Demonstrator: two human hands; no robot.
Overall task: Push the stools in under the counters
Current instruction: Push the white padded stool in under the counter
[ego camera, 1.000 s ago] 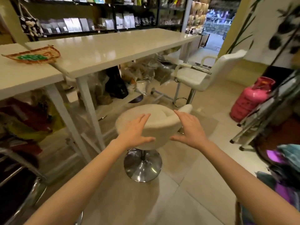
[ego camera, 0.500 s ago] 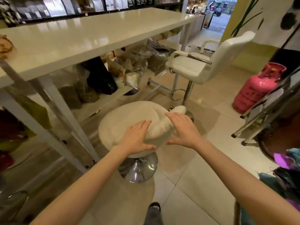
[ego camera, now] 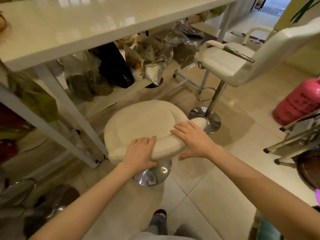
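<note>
A cream round stool (ego camera: 140, 125) with a low padded backrest stands on a chrome disc base (ego camera: 152, 174), just in front of the white counter (ego camera: 83, 23). My left hand (ego camera: 140, 151) wraps over the left part of the backrest. My right hand (ego camera: 192, 141) lies flat with fingers spread on the backrest's right part. The stool's far edge sits close to the counter's white leg (ego camera: 69, 108). A second white stool (ego camera: 230, 63) with armrests and a high back stands to the right, out from the counter.
Bags and packets (ego camera: 107, 73) fill a low shelf under the counter. A pink gas cylinder (ego camera: 297, 103) stands at the right, with a folded metal frame (ego camera: 294, 135) in front of it. Another chrome stool base (ego camera: 15, 189) shows at lower left. My foot (ego camera: 159, 215) is on the tiled floor.
The stool has slid toward the counter and I have stepped closer, looking more steeply down. Both hands have stayed on the backrest.
</note>
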